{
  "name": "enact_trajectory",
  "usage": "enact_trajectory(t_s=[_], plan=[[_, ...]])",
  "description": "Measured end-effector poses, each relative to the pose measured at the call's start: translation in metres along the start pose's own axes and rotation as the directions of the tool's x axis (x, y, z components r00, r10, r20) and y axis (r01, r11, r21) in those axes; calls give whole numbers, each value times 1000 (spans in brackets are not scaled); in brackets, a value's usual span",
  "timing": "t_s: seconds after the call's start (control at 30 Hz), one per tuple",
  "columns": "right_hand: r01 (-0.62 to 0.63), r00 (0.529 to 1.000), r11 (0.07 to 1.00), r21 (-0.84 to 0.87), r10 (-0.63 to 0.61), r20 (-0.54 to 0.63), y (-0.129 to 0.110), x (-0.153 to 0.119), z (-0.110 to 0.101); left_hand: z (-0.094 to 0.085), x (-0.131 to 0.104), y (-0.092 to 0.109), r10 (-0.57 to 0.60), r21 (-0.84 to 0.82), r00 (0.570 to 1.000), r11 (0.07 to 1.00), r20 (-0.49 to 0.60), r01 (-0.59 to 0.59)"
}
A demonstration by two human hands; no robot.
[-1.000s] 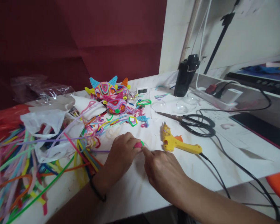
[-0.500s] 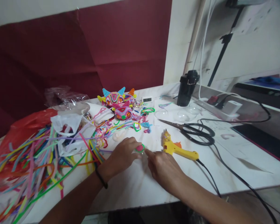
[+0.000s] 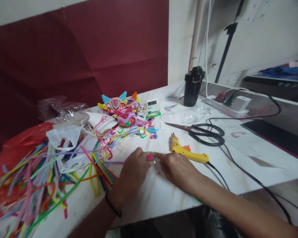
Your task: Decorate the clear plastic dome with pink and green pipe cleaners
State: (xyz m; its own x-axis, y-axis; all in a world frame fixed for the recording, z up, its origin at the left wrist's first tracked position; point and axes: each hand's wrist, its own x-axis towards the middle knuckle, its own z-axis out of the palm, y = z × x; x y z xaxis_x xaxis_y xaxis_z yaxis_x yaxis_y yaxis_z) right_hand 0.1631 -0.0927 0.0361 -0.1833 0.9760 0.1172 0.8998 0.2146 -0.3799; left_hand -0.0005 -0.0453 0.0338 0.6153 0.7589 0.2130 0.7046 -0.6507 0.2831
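A small round piece [image 3: 150, 156], pink in the middle with a green rim, is between my two hands over the white table. My left hand [image 3: 136, 168] pinches it from the left side. The index finger of my right hand [image 3: 177, 168] touches its right edge, the other fingers curled under. A clear, shiny bit shows just beneath the piece. Right of my hands lies a yellow glue gun [image 3: 188, 154], its nozzle pointing away. Black-handled scissors [image 3: 206, 134] lie behind the glue gun.
Colourful pipe cleaners [image 3: 39, 185] and a white bag [image 3: 64, 137] cover the left side. Finished colourful figures [image 3: 121, 110] stand at the back. Clear plastic domes [image 3: 190, 116], a black bottle [image 3: 193, 87], a power strip [image 3: 225, 107] and a dark phone-like slab [image 3: 275, 137] are at the right.
The view has shifted right. My left hand has turned more upright around the piece, and my right index finger now lies against its upper right edge.
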Motion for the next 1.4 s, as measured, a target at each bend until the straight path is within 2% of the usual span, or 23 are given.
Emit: enact_trajectory(t_s=[0.17, 0.3, 0.43, 0.6, 0.77, 0.97, 1.07, 1.27, 1.33, 1.4], plan=[[6, 1000, 1000, 8, -6, -18, 1, -1, 2, -9, 17, -18, 140, -69, 990, 988, 1, -140], [16, 999, 1000, 6, -16, -39, 3, -2, 5, -1, 22, -24, 224, -158, 971, 959, -80, -234], [22, 998, 1000, 18, -21, -58, 5, -2, 8, 7, 18, -25, 258, -231, 957, 931, -133, -283], [68, 994, 998, 13, -66, -88, 10, -1, 7, 10, 15, -28, 268, -261, 948, 916, -172, -306], [146, 973, 983, -109, -163, -164, 15, 3, 8, 12, 15, -28, 267, -267, 947, 913, -181, -308], [295, 899, 897, -328, -377, -224, 14, 5, 15, 13, 14, -28, 273, -257, 944, 913, -187, -315], [316, 868, 872, -374, -425, -258, 13, 4, 18, 12, 13, -28, 273, -256, 944, 914, -185, -314], [300, 870, 908, -292, -386, -307, 14, -5, 17, 10, 13, -27, 273, -254, 948, 917, -161, -308], [325, 878, 915, -239, -386, -282, 11, -16, 10, 9, 13, -26, 269, -255, 950, 918, -161, -303], [387, 889, 912, -134, -408, -207, 6, -31, -2, 9, 14, -25, 261, -257, 951, 920, -165, -297]])
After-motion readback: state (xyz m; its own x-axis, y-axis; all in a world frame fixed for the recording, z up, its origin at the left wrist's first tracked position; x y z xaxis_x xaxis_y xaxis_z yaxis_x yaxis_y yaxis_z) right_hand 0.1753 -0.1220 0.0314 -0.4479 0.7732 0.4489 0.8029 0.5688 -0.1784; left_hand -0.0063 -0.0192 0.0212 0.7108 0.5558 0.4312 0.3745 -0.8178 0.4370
